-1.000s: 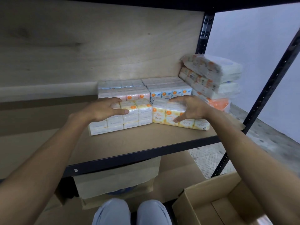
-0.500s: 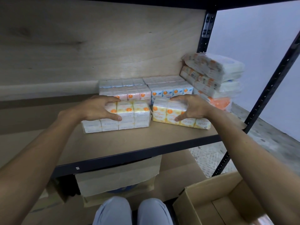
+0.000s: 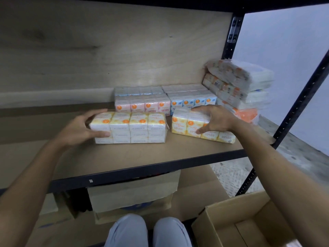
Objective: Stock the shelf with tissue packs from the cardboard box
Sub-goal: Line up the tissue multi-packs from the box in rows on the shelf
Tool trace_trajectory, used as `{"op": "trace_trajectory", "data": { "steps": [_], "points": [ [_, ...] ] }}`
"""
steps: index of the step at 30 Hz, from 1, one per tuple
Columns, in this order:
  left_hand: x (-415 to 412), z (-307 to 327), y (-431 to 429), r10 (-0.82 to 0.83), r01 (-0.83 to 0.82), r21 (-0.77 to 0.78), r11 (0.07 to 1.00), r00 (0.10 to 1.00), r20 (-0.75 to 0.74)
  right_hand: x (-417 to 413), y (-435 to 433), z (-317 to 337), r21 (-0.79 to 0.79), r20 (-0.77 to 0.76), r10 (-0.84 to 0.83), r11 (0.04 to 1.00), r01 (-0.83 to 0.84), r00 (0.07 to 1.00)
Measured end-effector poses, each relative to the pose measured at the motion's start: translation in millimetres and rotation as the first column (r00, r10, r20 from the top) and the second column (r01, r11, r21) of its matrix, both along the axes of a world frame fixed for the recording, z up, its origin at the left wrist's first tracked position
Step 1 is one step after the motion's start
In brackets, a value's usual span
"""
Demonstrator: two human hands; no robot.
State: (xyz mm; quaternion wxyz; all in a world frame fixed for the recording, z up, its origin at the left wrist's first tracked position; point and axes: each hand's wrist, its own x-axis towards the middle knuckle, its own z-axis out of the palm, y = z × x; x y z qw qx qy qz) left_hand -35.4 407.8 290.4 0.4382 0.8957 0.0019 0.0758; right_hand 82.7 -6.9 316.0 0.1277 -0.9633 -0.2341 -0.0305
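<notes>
Yellow: clasped left pack (image 3: 130, 127) in left grip (image 3: 76, 129), right pack (image 3: 181, 124) in right grip (image 3: 215, 120); probably needed sliding flush against back row (image 3: 142, 104).

Left hand (image 3: 78, 129) around left pack (image 3: 138, 127), right hand (image 3: 216, 120) around right pack (image 3: 183, 124).

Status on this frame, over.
Left hand grips left yellow pack, right hand grips right yellow pack. Both on shelf. Pink pack and blue pack close behind.
</notes>
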Motion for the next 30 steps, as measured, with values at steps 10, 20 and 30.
{"op": "trace_trajectory", "data": {
  "steps": [10,20,30],
  "points": [
    [-1.3,7.0,-16.0,0.132,-0.024,-0.34,0.94,0.945,0.299,0.9,-0.2,-1.0,-0.004,-0.006,0.003,1.0,-0.003,1.0],
    [11.8,126.4,13.6,-0.148,0.129,0.086,0.988,0.947,0.286,-0.2,0.7,-0.1,-0.003,-0.011,-0.016,1.0,0.016,1.0],
    [50.2,156.1,-56.3,-0.385,0.381,0.322,0.867,0.921,-0.055,-1.3,0.0,0.6,-0.003,-0.016,-0.021,1.0,0.021,1.0]
  ]
}}
